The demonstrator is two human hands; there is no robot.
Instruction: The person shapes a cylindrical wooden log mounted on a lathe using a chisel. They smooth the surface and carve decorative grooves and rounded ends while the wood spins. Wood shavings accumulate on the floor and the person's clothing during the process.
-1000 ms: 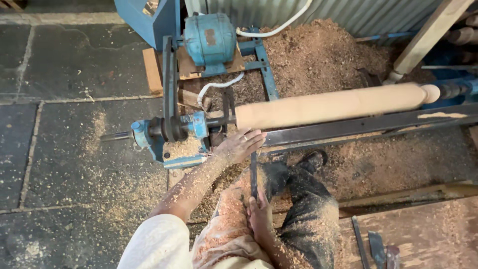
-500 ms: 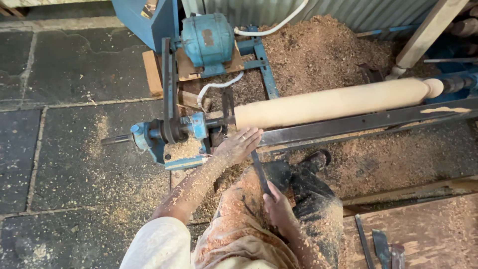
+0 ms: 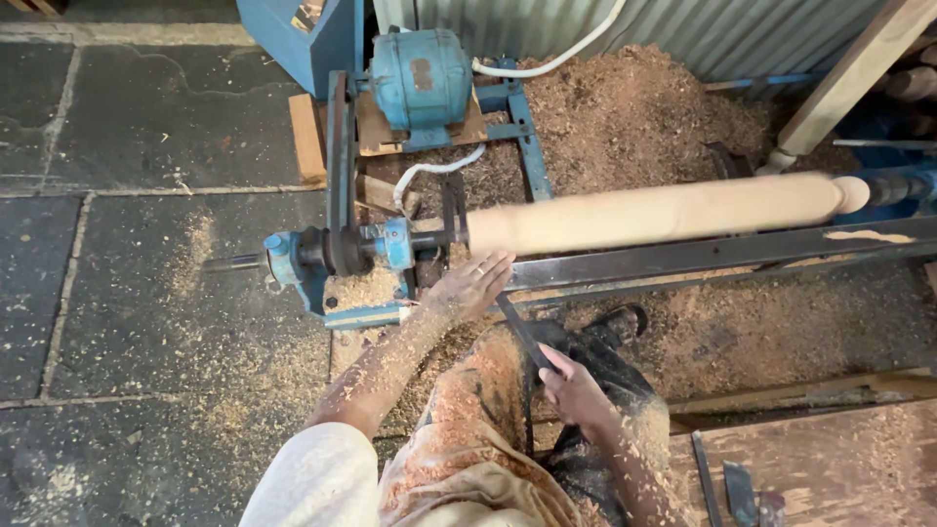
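Near the frame's middle, the right hand (image 3: pixel 576 388) closes its fingers around a stiff, thin chisel (image 3: pixel 517 327), best held low, while the left hand (image 3: pixel 473 285), fingers open, steadies its tip below the long wooden cylinder (image 3: pixel 654 213).

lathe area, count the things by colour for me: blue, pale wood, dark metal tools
blue: 2, the motor and the lathe headstock
pale wood: 1, the long turned cylinder
dark metal tools: 3, the chisel held by the right hand and guided by the left hand, plus two loose tools on the board at lower right
total: 6
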